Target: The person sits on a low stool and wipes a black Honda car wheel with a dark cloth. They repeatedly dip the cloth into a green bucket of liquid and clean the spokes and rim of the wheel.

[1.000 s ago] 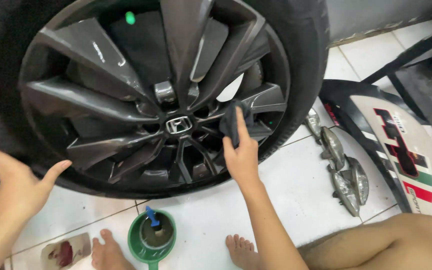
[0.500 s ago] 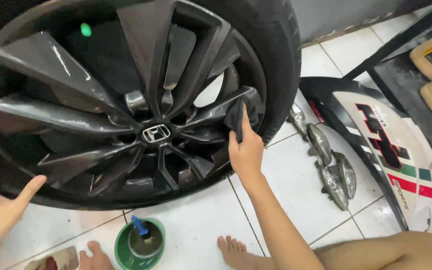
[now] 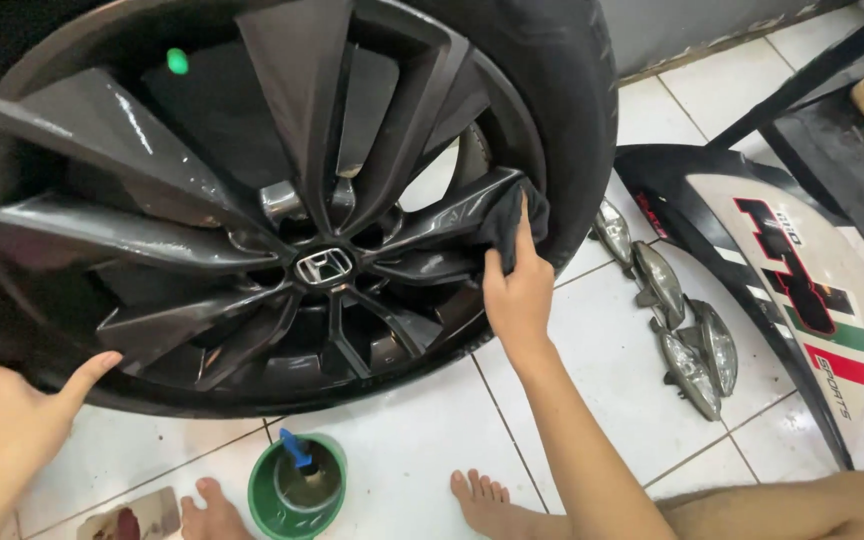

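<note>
Right hand [image 3: 518, 298]: fingers closed on a dark cloth [image 3: 512, 215], pressing it on a spoke near the rim.
Left hand [image 3: 7, 420]: fingers spread, thumb by the tyre's bottom edge.
Wheel [image 3: 282, 190]: big, dark, standing on the white floor [image 3: 602, 350].
Green tub [image 3: 297, 490]: on the floor below the wheel, between two bare feet.

Red-green-black decal, poss. sticker, on white panel [image 3: 832, 330], right.

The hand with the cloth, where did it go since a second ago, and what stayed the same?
The right hand slid the dark cloth outward along a spoke, from near the centre cap toward the rim of the wheel. It kept hold of the cloth throughout. The left hand stayed open against the wheel's lower left edge. The green tub with its blue-handled brush still sits on the tiles.
</note>
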